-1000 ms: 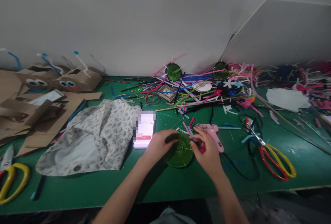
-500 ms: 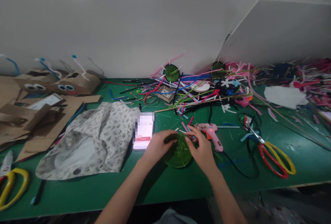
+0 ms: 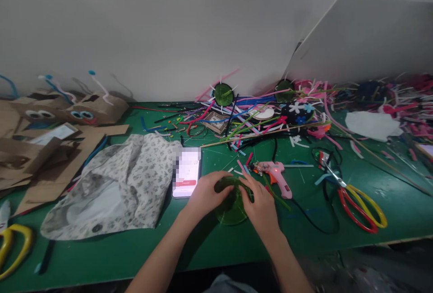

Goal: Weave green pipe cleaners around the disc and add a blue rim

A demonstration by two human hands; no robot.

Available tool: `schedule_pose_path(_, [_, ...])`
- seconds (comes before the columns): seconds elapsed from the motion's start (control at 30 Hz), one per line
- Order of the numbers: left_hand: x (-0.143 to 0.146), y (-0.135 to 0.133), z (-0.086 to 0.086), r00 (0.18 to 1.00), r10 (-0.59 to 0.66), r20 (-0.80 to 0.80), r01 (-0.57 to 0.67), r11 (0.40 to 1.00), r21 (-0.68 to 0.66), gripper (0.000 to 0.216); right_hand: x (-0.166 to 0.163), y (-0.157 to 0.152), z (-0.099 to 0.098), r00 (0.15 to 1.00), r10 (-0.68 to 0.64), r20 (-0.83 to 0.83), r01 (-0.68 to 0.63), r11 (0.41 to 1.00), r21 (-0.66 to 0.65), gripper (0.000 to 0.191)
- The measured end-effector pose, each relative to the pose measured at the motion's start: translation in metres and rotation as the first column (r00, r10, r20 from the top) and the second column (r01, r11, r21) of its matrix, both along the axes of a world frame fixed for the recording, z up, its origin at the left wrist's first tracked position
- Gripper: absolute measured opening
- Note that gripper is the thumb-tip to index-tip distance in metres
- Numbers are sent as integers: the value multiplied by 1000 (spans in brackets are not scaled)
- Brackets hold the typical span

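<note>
A translucent green disc [image 3: 233, 212] lies on the green mat [image 3: 209, 239] at the front middle. My left hand [image 3: 206, 194] rests on its left part with the fingers curled over a dark green strip. My right hand [image 3: 259, 205] covers its right side, fingers bent and pinching near the disc's top, close to a thin green stem [image 3: 275, 196]. Just to the right lies a pink glue gun [image 3: 275, 173] with a red light on. A lit phone [image 3: 186, 171] is beside my left hand.
A floral cloth [image 3: 118, 185] covers the left middle. Cardboard figures with googly eyes [image 3: 57, 117] sit far left. A heap of coloured strips and discs [image 3: 264, 112] fills the back. Red-and-yellow scissors [image 3: 358, 200] lie right; yellow-handled scissors [image 3: 13, 248] at the front left edge.
My right hand has moved left, from beside the glue gun onto the green disc. Both hands now sit close together on the disc, and the camera view has drifted slightly.
</note>
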State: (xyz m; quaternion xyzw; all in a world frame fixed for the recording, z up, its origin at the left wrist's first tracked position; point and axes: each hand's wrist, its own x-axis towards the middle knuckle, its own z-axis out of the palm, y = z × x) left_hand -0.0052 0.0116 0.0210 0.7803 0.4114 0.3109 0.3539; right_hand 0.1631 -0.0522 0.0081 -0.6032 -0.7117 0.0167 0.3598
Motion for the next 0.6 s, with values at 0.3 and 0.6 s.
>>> schedule_pose_path(0.3, [1,0,2,1000,-11,16,12,1000,-16,17,-2,-4,0,996,-33,-88,29,999,-38,34])
schedule_pose_path(0.6, [0,1,4,1000,-8,0,8,1000,-5,14,-7,3,3,995,5,-105,-9,999,-44,37])
